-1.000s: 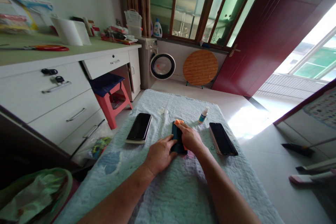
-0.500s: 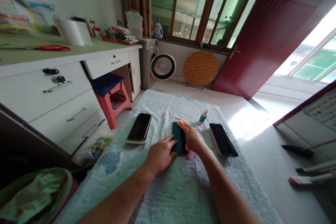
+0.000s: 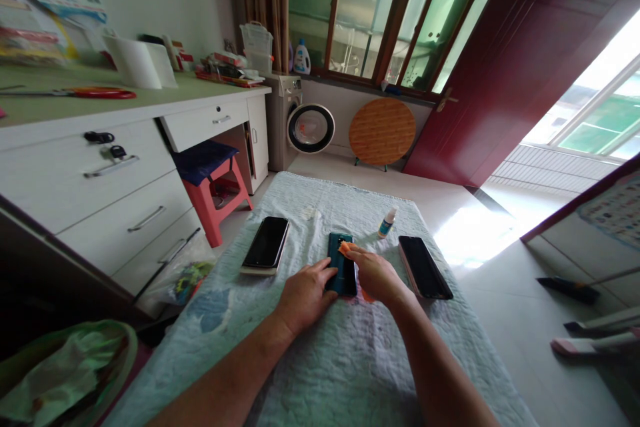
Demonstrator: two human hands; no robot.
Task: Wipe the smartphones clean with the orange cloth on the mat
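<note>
A dark teal smartphone [image 3: 342, 273] lies back side up on the quilted cloth, its camera area at the far end. My left hand [image 3: 307, 290] steadies it, fingertips at its left edge and thumb by the near left corner. In my right hand [image 3: 376, 273] is a bunched orange cleaning cloth [image 3: 346, 249], pressed on the upper part of the phone's back. Part of the cloth hangs out below the palm. A small spray bottle [image 3: 387, 223] stands beyond my right hand. One black-screened phone [image 3: 267, 241] rests on the left, and another phone [image 3: 425, 267] on the right.
The light blue quilted cover [image 3: 310, 203] drapes the table. To the left are a white desk [image 3: 115, 193], a red stool [image 3: 220, 190] and a lined bin [image 3: 127, 347]. A washing machine [image 3: 283, 123] with its door open and a round wooden board [image 3: 383, 130] stand behind.
My right hand and the orange cloth have moved slightly towards me and to the right, uncovering the phone's camera area. My left hand and the phone stay in place.
</note>
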